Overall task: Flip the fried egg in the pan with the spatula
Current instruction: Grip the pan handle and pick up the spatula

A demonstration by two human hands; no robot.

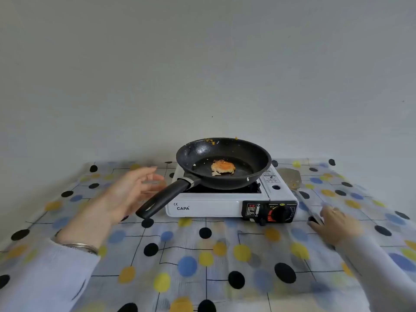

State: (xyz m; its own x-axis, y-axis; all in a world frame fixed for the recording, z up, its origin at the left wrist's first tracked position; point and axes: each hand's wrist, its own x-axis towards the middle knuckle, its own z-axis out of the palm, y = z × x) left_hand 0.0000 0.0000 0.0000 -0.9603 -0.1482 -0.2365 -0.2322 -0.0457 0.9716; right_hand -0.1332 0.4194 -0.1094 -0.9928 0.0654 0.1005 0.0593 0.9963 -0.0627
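A makeshift home cooking spot: a portable gas stove [216, 203] stands on a table covered with a dotted cloth [202, 262], set against a plain wall [202, 64].

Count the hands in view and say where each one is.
2. The left hand is open beside the pan handle, not touching. The right hand is at the spatula handle, right of the stove.

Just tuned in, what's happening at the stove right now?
A fried egg sits browned side up in the black pan on the portable stove. The left hand is open beside the pan handle, not gripping it. The right hand is at the handle end of the spatula, which lies on the tablecloth.
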